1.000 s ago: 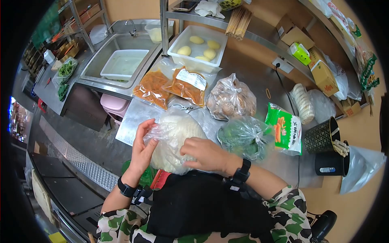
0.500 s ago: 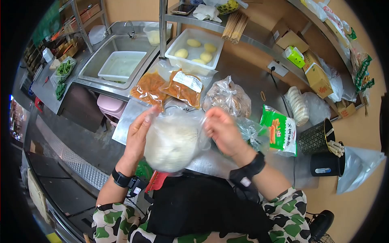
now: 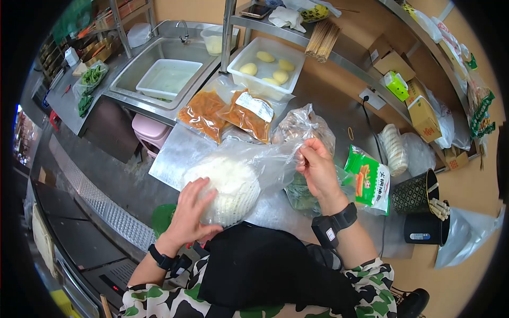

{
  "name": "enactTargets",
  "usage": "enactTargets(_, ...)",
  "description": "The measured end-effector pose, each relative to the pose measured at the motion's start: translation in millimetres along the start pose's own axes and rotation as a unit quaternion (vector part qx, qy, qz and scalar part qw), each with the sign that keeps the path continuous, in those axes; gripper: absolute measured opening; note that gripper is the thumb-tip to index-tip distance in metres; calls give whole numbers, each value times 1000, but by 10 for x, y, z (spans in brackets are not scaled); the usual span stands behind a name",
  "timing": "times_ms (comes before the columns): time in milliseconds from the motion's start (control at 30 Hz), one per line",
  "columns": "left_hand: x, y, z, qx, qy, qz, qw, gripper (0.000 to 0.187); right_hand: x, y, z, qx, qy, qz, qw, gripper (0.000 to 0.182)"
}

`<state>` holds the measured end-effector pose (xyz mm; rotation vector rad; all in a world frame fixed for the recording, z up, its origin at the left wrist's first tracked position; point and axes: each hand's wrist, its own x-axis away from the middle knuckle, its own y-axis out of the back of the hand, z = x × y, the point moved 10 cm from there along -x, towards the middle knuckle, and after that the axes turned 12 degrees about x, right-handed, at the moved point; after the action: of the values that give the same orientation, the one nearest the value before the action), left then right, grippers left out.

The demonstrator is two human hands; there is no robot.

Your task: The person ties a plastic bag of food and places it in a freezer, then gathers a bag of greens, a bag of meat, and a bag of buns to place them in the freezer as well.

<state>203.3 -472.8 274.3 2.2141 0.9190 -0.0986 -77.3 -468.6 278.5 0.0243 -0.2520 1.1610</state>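
A clear plastic bag of white food [image 3: 228,183] rests at the near edge of the steel table, its gathered neck stretched to the right. My right hand [image 3: 316,161] pinches that neck between thumb and fingers. Against the bag's lower left side lies my left hand [image 3: 193,212], fingers spread. Just beyond are two sealed packs of orange-brown food, a left one [image 3: 204,114] and a right one with a white label [image 3: 248,115]. A knotted bag of brownish food [image 3: 305,127] is behind my right hand, and a bag of greens [image 3: 302,193] is partly hidden below it.
A white tub of peeled potatoes [image 3: 291,87] stands at the back beside the sink [image 3: 119,85]. To the right are a green-and-white packet [image 3: 367,180], a rolled white stack [image 3: 394,151] and dark canisters [image 3: 411,193]. A shelf [image 3: 344,61] with skewers [image 3: 322,41] overhangs the table.
The bag of white food has come down onto the table edge, its neck drawn out to the right. My left hand has moved from its upper left rim to its lower left side.
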Motion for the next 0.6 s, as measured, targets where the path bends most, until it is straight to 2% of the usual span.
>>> enactTargets(67, 64, -121, -204, -51, -68, 66, 994, 84, 10, -87, 77, 42, 15, 2, 999, 8)
enactTargets(200, 265, -230, -126, -106, -59, 138, 983, 73, -26, -144, 173, 208, 78, 8, 975, 17)
enactTargets(300, 564, 50, 58, -191, 37, -18, 981, 55, -73, 128, -4, 258, 36, -51, 964, 20)
enactTargets(333, 704, 135, 192, -108, 103, -85, 985, 45, -51, 169, -116, 204, -11, -29, 979, 21)
enactTargets(400, 1064, 174, 530, 63, 228, -215, 948, 25, 20, 201, -328, 94, -104, 16, 990, 24)
enactTargets(433, 1233, 32, 727, 170, 281, -215, 920, 18, 53, 146, -356, 44, -123, 36, 991, 26)
enactTargets(500, 1483, -253, 969, 374, 372, -208, 824, 4, 65, 91, -360, -25, -128, 11, 991, 27)
enactTargets(533, 1509, -293, 987, 389, 368, -198, 821, 2, 69, 61, -354, -60, -129, -2, 990, 28)
enactTargets(600, 1390, -273, 876, 420, 361, -176, 814, 7, 116, -107, -351, -89, -157, 30, 983, 28)
